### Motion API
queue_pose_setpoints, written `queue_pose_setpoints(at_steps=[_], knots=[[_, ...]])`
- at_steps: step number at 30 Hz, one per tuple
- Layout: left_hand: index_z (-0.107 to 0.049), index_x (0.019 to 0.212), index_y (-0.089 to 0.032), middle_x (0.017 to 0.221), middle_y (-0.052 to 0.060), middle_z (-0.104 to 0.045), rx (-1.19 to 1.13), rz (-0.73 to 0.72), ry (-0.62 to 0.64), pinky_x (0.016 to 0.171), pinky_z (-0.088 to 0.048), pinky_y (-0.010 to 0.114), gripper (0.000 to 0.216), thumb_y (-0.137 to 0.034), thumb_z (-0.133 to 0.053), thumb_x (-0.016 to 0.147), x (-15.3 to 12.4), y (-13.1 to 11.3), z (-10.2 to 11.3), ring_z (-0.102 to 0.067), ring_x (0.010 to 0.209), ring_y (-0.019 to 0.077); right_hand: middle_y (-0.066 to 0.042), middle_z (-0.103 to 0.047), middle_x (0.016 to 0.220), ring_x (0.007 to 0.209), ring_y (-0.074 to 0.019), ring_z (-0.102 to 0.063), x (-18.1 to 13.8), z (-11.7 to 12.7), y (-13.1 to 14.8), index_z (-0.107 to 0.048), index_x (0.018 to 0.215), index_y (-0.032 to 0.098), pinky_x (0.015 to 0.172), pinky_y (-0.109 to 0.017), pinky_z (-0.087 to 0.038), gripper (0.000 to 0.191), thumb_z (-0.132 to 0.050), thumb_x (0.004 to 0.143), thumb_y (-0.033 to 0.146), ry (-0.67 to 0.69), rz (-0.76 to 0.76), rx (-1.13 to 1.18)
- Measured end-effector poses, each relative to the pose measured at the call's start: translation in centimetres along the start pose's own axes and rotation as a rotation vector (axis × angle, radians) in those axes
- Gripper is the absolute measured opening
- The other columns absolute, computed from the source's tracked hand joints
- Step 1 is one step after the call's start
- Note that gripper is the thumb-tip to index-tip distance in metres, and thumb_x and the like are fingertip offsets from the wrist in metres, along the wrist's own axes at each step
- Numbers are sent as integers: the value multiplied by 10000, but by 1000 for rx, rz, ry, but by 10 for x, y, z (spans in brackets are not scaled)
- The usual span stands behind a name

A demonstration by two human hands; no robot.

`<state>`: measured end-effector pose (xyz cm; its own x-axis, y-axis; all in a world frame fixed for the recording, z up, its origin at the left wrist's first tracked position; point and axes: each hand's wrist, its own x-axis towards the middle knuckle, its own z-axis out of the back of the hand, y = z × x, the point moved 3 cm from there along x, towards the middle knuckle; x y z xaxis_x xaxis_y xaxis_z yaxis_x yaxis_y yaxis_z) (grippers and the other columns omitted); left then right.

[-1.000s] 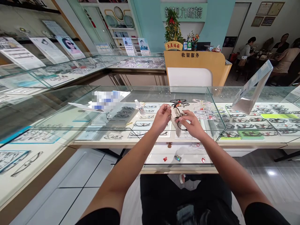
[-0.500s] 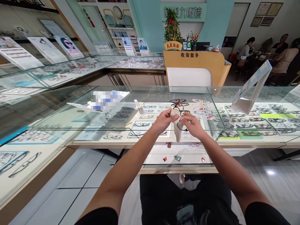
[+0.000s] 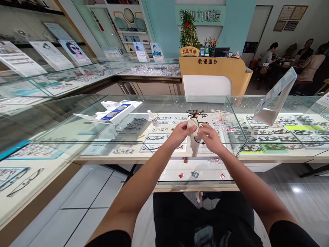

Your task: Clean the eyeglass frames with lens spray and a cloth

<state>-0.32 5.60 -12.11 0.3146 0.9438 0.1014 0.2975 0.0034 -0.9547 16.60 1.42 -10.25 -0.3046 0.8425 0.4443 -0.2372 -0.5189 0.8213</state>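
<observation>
Over the glass counter (image 3: 144,144) my left hand (image 3: 181,133) pinches the top of a beige cloth (image 3: 194,144) that hangs down between both hands. My right hand (image 3: 210,137) is closed on a pair of black-framed glasses (image 3: 199,139) and on the cloth, which is wrapped about one lens. The two hands touch at the fingertips. A small white spray bottle (image 3: 153,118) stands on the glass to the left of my left hand. Several more black frames (image 3: 195,112) lie on the glass just beyond my hands.
Clear-wrapped frames (image 3: 223,120) lie to the right of my hands. A white and blue box stand (image 3: 113,113) sits on the counter's left, a tilted acrylic sign (image 3: 276,96) on its right. A wooden cashier desk (image 3: 216,73) stands behind. People sit at a table (image 3: 288,58) far right.
My hands have come together: the left hand closed in on the cloth and glasses held by the right. The cloth now hangs lower between them.
</observation>
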Motion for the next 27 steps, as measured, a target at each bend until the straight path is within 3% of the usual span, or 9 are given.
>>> queue_pose_setpoints(at_steps=[9, 12, 15, 19, 25, 27], knots=[[-772, 834, -168, 752, -7, -704, 29, -71, 76, 734, -488, 281, 474, -443, -1081, 602, 1, -2, 1, -603, 726, 144, -43, -501, 891, 967, -253, -543, 0, 1, -5, -569, 692, 238, 966, -450, -507, 542, -556, 1022, 668, 20, -75, 46], [-767, 821, -171, 712, -11, -686, 69, -110, 56, 702, -483, 278, 463, -438, -1077, 605, -1, -4, -1, -599, 703, 146, -44, -503, 823, 1054, -290, -559, 1, 1, -8, -516, 656, 246, 1073, -499, -485, 608, -555, 1003, 744, 62, -114, 64], [-745, 781, -179, 666, -23, -664, 86, -155, 16, 619, -452, 275, 469, -458, -1076, 600, -3, -7, -4, -556, 610, 126, -54, -570, 861, 1124, -303, -576, 1, 0, -7, -612, 687, 248, 1137, -508, -456, 623, -559, 984, 793, 117, -116, 105], [-696, 726, -189, 613, -23, -639, 92, -178, -2, 527, -374, 285, 518, -569, -1040, 653, -5, -7, -9, -492, 493, 108, -78, -629, 1049, 1128, -281, -606, 1, -2, -1, -790, 825, 237, 1123, -466, -482, 604, -588, 983, 785, 166, -73, 163], [-690, 689, -181, 570, -3, -590, 116, -227, -59, 580, -380, 297, 640, -788, -881, 766, -4, -7, -4, -488, 535, 124, -66, -602, 1030, 1077, -259, -607, -1, -3, 3, -826, 843, 234, 1129, -477, -485, 620, -608, 976, 799, 142, -78, 179], [-699, 704, -173, 577, 2, -588, 122, -212, -18, 614, -400, 295, 659, -810, -842, 796, -3, -8, -1, -514, 579, 135, -61, -598, 1002, 1042, -253, -599, 0, -1, 3, -820, 833, 230, 1108, -478, -492, 628, -597, 977, 800, 109, -88, 181]])
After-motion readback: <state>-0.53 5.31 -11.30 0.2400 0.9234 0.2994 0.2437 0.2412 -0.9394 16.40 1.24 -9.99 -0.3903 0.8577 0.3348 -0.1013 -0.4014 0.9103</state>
